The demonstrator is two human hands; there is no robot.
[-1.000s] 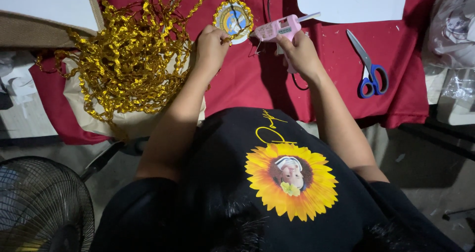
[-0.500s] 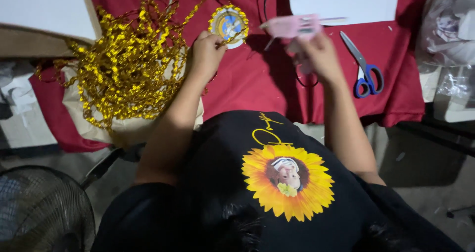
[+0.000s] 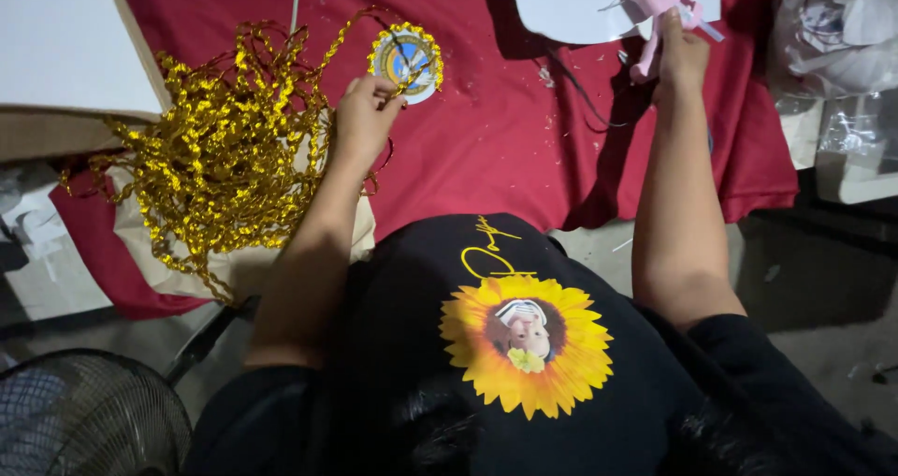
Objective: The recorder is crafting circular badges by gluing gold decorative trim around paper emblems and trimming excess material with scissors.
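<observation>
left hand (image 3: 363, 116): fingers closed on the lower left edge of the round medallion (image 3: 406, 62); clamped on it, forearm running down toward 7 o'clock.
right hand (image 3: 681, 57): closed around the handle of the pink glue gun (image 3: 655, 4), held at 1 o'clock of the view, well apart from the left hand.
round medallion: flat disc, blue and white centre, gold trim around the rim; lies on the red cloth (image 3: 505, 139) at 11 o'clock from the view centre.
pink glue gun: tilted, body over the white sheet (image 3: 571, 4); nozzle direction cannot be told.
gold ribbon pile (image 3: 220, 149): loose tangle at 9 o'clock of the left hand, one strand running up to the medallion.
dark cord (image 3: 585, 97): trails across the red cloth below the glue gun.
table: covered by the red cloth.
fan (image 3: 84, 415): wire guard at 7 o'clock, floor level.
clear bags (image 3: 837, 36): at 2 o'clock, beside the cloth edge.
</observation>
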